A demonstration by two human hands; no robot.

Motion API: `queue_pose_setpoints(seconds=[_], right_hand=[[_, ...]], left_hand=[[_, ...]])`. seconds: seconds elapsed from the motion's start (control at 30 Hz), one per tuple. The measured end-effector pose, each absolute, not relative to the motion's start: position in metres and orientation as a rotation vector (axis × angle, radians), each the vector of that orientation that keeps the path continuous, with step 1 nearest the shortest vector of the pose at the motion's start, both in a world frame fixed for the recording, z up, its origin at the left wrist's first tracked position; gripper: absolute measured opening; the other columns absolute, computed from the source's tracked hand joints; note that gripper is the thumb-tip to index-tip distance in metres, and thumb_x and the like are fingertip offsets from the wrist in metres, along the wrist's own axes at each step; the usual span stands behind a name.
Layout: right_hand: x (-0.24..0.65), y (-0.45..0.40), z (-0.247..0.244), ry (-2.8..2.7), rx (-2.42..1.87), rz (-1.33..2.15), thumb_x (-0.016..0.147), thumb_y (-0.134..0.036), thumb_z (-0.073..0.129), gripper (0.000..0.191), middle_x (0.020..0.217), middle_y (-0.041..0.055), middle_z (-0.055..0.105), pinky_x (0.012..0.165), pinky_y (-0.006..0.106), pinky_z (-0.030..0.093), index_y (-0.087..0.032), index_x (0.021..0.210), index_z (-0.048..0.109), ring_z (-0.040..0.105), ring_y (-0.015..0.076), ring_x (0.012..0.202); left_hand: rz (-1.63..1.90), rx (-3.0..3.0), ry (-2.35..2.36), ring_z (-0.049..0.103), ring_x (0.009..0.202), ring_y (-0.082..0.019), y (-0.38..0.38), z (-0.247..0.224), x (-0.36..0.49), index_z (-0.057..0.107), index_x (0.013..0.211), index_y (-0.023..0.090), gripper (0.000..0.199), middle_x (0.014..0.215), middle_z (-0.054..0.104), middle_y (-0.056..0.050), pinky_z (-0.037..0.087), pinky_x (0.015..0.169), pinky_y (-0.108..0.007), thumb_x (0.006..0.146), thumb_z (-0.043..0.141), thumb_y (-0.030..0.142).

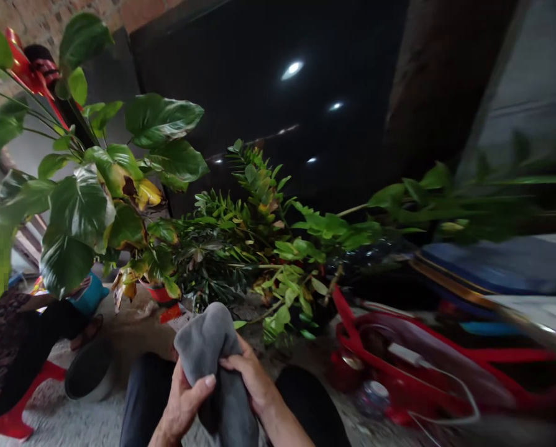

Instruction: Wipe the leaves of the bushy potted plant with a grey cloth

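Observation:
A soft grey cloth (207, 341) is bunched up between my two hands, low in the middle of the view, above my knees. My left hand (183, 400) grips its left side, thumb lying across the front. On the right side, my right hand (252, 372) pinches the fabric with thumb and bent fingers. The cloth's lower end hangs down between my wrists. Parts of the fingers on both hands are hidden behind the fabric. Just beyond the cloth stand leafy potted plants (287, 248).
A large-leaved plant (79, 208) rises at the left. Below it, a person (7, 354) sits on a red stool (45, 379) beside a dark bucket (91, 369). At right, a red chair (371, 347) holds a white charger with a cable. A dark glossy panel (268, 81) stands behind.

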State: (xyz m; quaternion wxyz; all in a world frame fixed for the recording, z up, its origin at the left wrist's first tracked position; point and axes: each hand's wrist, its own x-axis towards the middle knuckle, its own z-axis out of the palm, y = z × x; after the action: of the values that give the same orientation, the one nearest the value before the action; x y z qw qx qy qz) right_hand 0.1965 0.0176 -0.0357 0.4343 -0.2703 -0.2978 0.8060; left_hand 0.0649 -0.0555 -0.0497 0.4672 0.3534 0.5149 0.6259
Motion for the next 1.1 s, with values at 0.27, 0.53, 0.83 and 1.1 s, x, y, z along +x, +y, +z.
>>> queue_pose_setpoints(seconds=[0.27,0.53,0.83,1.1], right_hand=[[0.168,-0.022,-0.03,-0.759,-0.732,1.928,0.049,-0.015,0.062,0.035,0.062,-0.0026,0.064,0.061,0.027,0.041,-0.018,0.083,0.066,0.054,0.0163,0.061],[0.177,-0.027,-0.02,-0.981,-0.853,1.66,0.058,-0.029,0.066,0.022,0.069,0.0003,0.065,0.065,0.029,0.043,-0.017,0.076,0.066,0.055,0.0188,0.068],[0.197,0.035,-0.039,-1.229,-0.964,1.531,0.063,-0.045,0.069,0.045,0.098,0.0083,0.071,0.079,0.036,0.047,-0.017,0.1,0.07,0.063,0.0291,0.097],[0.179,0.141,-0.054,-0.858,-1.244,1.588,0.067,-0.049,0.071,0.065,0.118,0.0153,0.064,0.062,0.031,0.05,-0.022,0.124,0.055,0.067,0.0263,0.096]], left_hand=[[1.482,0.811,1.178,0.065,0.09,-0.03,-0.083,-0.066,0.041,0.067,0.105,0.016,0.061,0.092,0.071,-0.009,0.052,0.084,-0.042,0.054,0.084,0.046],[1.49,0.628,1.078,0.066,0.096,-0.035,-0.092,-0.039,0.062,0.07,0.095,0.021,0.05,0.093,0.073,-0.009,0.05,0.088,-0.047,0.051,0.086,0.038],[1.528,0.558,1.239,0.069,0.088,-0.033,-0.052,-0.051,0.05,0.071,0.091,0.022,0.047,0.081,0.075,-0.004,0.051,0.087,-0.044,0.049,0.086,0.036],[1.553,0.92,1.443,0.068,0.078,-0.029,-0.005,0.05,0.003,0.072,0.086,0.02,0.039,0.079,0.075,-0.004,0.054,0.074,-0.037,0.054,0.083,0.039]])
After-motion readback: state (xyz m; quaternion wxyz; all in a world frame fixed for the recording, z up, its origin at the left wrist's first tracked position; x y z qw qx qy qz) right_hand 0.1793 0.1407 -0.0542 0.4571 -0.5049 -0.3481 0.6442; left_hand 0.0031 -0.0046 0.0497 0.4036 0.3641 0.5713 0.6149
